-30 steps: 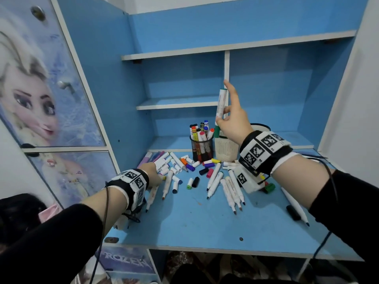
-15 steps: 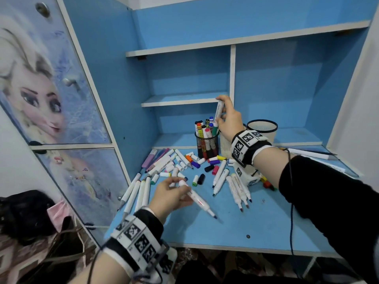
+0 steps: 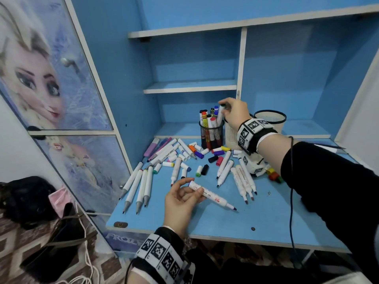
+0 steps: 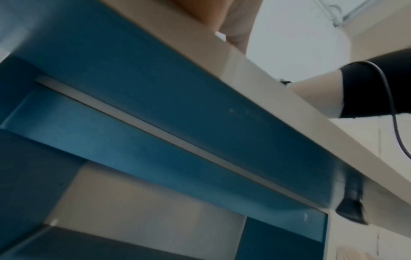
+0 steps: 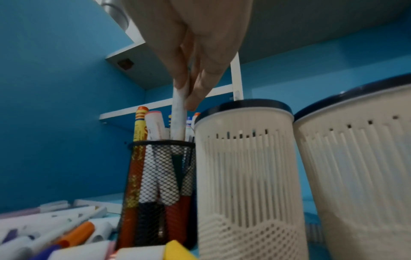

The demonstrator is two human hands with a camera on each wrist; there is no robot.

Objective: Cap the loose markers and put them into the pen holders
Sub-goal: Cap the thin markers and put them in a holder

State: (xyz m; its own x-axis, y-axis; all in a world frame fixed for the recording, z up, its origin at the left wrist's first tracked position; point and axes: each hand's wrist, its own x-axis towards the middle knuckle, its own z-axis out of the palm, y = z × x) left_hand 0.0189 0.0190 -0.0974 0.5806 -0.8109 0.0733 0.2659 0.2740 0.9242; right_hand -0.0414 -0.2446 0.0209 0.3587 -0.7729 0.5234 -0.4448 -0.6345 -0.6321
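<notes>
Since the earlier frame your right hand had sunk, fingers pinching the white marker into the black mesh holder. Your left hand gripped an uncapped marker over the smooth blue desk, beside two slotted cream plastic holders.

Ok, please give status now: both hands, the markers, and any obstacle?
Right hand lowering white marker into black mesh holder, grip pinched. Left hand holds uncapped purple-tipped marker. Many markers and caps loose on desk; nothing blocking.
</notes>
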